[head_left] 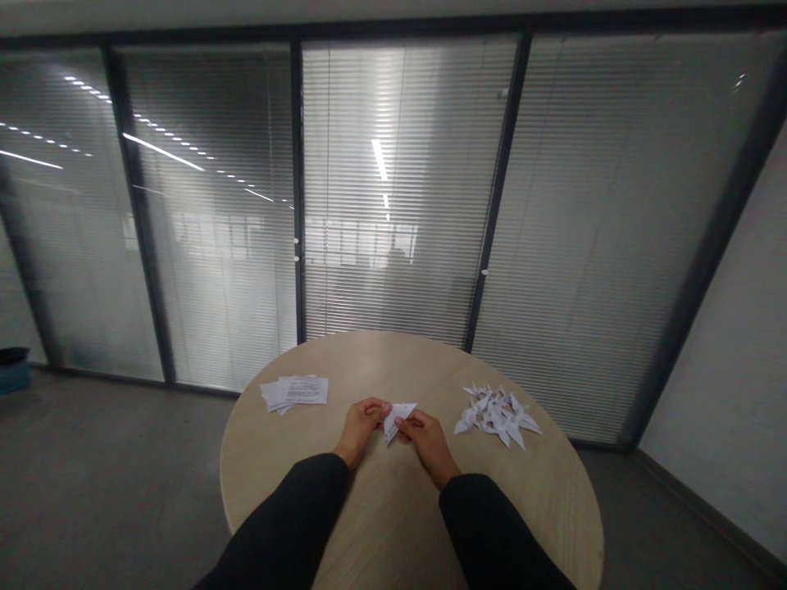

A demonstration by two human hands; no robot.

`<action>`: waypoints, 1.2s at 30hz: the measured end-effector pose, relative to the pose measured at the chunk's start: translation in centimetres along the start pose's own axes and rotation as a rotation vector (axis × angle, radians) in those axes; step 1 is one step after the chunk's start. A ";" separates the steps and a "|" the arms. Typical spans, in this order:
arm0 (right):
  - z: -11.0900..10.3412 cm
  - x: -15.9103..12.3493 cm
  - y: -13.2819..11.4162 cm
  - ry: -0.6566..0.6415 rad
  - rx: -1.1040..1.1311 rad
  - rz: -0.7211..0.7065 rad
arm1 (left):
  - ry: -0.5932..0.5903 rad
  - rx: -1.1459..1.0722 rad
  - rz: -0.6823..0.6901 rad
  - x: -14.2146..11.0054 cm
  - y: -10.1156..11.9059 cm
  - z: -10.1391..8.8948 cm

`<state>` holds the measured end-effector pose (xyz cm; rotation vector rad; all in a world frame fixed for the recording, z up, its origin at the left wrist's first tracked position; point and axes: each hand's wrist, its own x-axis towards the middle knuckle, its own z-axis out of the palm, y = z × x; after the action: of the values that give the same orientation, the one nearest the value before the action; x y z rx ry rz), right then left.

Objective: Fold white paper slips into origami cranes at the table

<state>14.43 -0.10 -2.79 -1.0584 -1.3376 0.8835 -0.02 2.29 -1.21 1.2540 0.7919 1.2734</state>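
Note:
Between my hands, over the middle of the round table, is a small white folded paper (400,416), roughly triangular with a point toward me. My left hand (364,424) pinches its left edge between thumb and fingers. On the right side, my right hand (425,439) grips the paper with the thumb on top and fingers behind. To the right lies a heap of pointed folded paper pieces (497,415), white and overlapping. A few flat printed sheets (301,391) lie loosely stacked to the left.
The round wooden table (381,352) stands near a glass partition with blinds (399,180) in dark frames. A blue bin (13,370) with a dark rim is on the floor at far left. A pale wall (731,393) rises at right.

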 end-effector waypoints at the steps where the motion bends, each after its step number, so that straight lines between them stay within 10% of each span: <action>1: 0.0 0.0 0.1 -0.001 0.005 0.003 | -0.008 -0.001 -0.002 0.0 -0.1 0.0; 20: -0.2 -0.2 -0.7 0.055 -0.225 -0.107 | -0.100 0.545 0.261 -0.5 0.3 -0.1; 31: -2.1 0.9 1.3 0.212 -0.250 -0.052 | 0.268 0.364 0.265 1.1 0.6 -2.4; 36: -1.8 0.7 0.6 0.218 -0.180 -0.133 | 0.030 0.396 0.207 0.8 0.1 -1.9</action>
<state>16.35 0.56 -2.99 -1.1542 -1.3036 0.5406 -1.70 3.46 -1.39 1.6716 0.9894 1.3428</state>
